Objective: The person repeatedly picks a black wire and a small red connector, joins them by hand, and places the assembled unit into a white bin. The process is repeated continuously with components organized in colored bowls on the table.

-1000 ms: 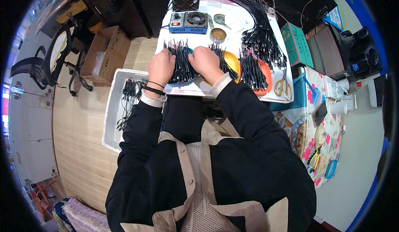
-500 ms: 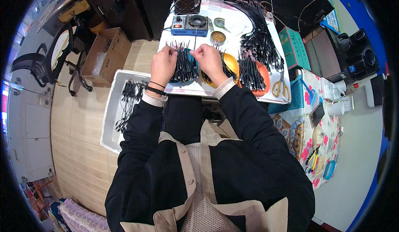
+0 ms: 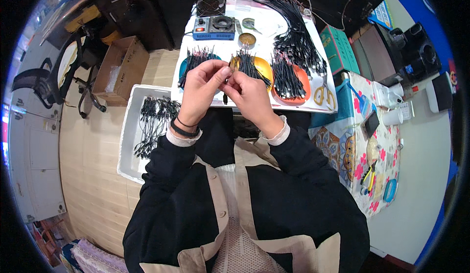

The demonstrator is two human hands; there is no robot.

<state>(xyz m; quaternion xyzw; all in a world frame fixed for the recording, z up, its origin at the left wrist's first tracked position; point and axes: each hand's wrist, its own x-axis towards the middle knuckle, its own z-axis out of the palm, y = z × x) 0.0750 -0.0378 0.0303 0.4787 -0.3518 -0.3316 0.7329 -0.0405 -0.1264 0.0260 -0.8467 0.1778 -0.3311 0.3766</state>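
Note:
My left hand [image 3: 203, 89] and my right hand [image 3: 247, 94] are raised together above the near edge of a white table [image 3: 298, 107]. Their fingertips meet and pinch a short black wire piece [image 3: 224, 95] that hangs between them. Just beyond the hands lie a teal dish [image 3: 185, 66] with black wire pieces, a yellow dish [image 3: 264, 67] with more, and an orange dish [image 3: 301, 84] heaped with them. A black band sits on my left wrist.
A white tray [image 3: 129, 136] with black wires stands on the floor at my left. At the table's far end sit a blue box device [image 3: 214, 28], a small fan [image 3: 210, 3] and a long wire bundle [image 3: 293, 23]. Yellow scissors [image 3: 323, 94] lie right. A cardboard box [image 3: 120, 70] and an office chair [image 3: 44, 77] stand at the left.
Both hands have lifted off the dishes and drawn back toward me, coming together with one black wire piece pinched between them.

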